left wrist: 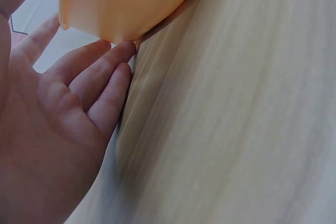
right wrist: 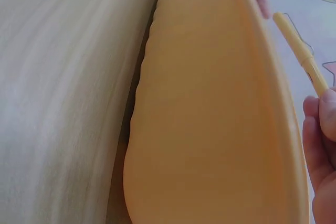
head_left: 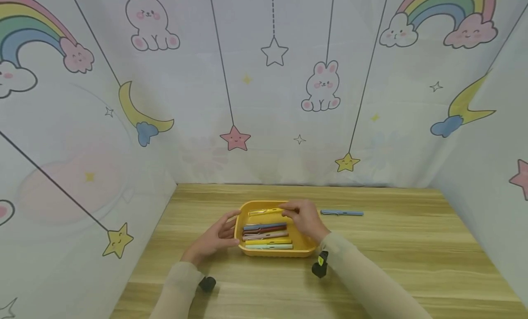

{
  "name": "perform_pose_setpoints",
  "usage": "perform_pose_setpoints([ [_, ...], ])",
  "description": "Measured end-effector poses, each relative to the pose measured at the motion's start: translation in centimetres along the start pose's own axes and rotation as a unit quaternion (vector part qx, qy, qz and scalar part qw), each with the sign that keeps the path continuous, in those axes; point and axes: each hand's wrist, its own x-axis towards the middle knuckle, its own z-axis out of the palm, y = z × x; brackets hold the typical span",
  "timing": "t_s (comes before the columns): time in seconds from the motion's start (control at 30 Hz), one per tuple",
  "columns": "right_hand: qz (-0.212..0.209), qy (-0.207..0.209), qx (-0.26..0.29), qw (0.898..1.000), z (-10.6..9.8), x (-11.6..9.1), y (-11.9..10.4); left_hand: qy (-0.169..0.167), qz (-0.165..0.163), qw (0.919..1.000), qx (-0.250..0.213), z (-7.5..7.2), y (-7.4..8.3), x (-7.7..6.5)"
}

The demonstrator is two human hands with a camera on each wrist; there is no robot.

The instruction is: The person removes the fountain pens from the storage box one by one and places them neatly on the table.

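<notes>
Two hands work at an orange-yellow tray (head_left: 278, 253) in the middle of the far part of a wooden table (head_left: 255, 287). At its left end is the left hand (head_left: 210, 239), its fingers extended and apart, with fingertips against the tray's outer wall. From the right reaches the right hand (head_left: 307, 220), thumb and fingers nearly closed, pinching the right end of a yellow pen (head_left: 264, 211) over the tray's far side. Below, several pens lie side by side in the tray, running left to right; from far to near they include a blue one, a dark red one, a pinkish one, a second yellow one and a pale green one. Just right of the tray, a light-blue pen (head_left: 342, 213) lies on the table.

Pale sleeves (head_left: 359, 268) cover both arms. White cloth walls (head_left: 198, 80) enclose the table at left, right and far side, printed with rabbits, stars, moons and rainbows.
</notes>
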Motion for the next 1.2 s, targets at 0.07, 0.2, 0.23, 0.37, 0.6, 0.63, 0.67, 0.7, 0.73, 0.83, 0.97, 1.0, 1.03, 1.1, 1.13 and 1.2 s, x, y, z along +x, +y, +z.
perform_pose_setpoints([
  [0.07, 0.007, 0.003, 0.019, 1.0, -0.2, -0.1, -0.2, 0.0, 0.001, 1.0, -0.001, 0.0, -0.1, 0.0],
  [0.2, 0.029, 0.006, 0.061, 0.998, -0.5, -0.2, -0.3, 0.001, 0.002, 1.0, -0.002, 0.0, -0.1, 0.0],
  [0.23, 0.033, 0.007, 0.068, 0.997, -0.6, -0.3, -0.2, 0.001, 0.001, 1.0, -0.003, 0.0, 0.0, 0.0],
  [0.37, 0.043, 0.005, 0.091, 0.995, -0.9, -0.3, -0.1, 0.002, -0.002, 1.0, -0.002, 0.0, 0.1, 0.0],
  [0.6, 0.048, -0.011, 0.093, 0.994, -1.4, -0.6, 0.4, -0.005, 0.008, 0.9999, -0.007, 0.0, 0.3, 0.0],
  [0.63, 0.047, -0.011, 0.089, 0.995, -1.5, -0.6, 0.5, -0.005, 0.005, 0.9999, -0.01, 0.0, 0.3, 0.0],
  [0.67, 0.046, -0.01, 0.086, 0.995, -1.6, -0.7, 0.6, -0.005, 0.004, 0.9999, -0.01, 0.0, 0.2, 0.0],
  [0.7, 0.046, -0.008, 0.087, 0.995, -1.7, -0.8, 0.7, -0.004, 0.001, 0.9999, -0.01, 0.1, 0.2, -0.1],
  [0.73, 0.046, -0.007, 0.087, 0.995, -1.8, -0.8, 0.8, -0.004, 0.0, 1.0, -0.009, 0.1, 0.2, -0.1],
  [0.83, 0.063, 0.0, 0.098, 0.993, -2.3, -1.0, 0.8, -0.002, -0.005, 1.0, -0.007, 0.1, 0.1, -0.1],
  [0.97, 0.098, 0.009, 0.121, 0.988, -3.1, -1.2, 0.9, -0.003, -0.003, 1.0, -0.007, 0.1, 0.3, -0.1],
  [1.0, 0.104, 0.011, 0.122, 0.987, -3.3, -1.2, 1.0, -0.003, -0.003, 1.0, -0.006, 0.1, 0.3, -0.1],
  [1.03, 0.109, 0.013, 0.125, 0.986, -3.6, -1.3, 1.1, -0.003, -0.002, 1.0, -0.006, 0.1, 0.3, -0.1],
  [1.1, 0.115, 0.016, 0.13, 0.985, -4.1, -1.4, 1.3, -0.003, 0.0, 1.0, -0.006, 0.1, 0.4, -0.1],
  [1.13, 0.114, 0.018, 0.129, 0.985, -4.4, -1.5, 1.5, -0.003, 0.0, 1.0, -0.007, 0.1, 0.4, -0.1],
  [1.2, 0.111, 0.02, 0.129, 0.985, -5.0, -1.7, 1.9, -0.004, 0.001, 1.0, -0.006, 0.1, 0.5, -0.1],
])
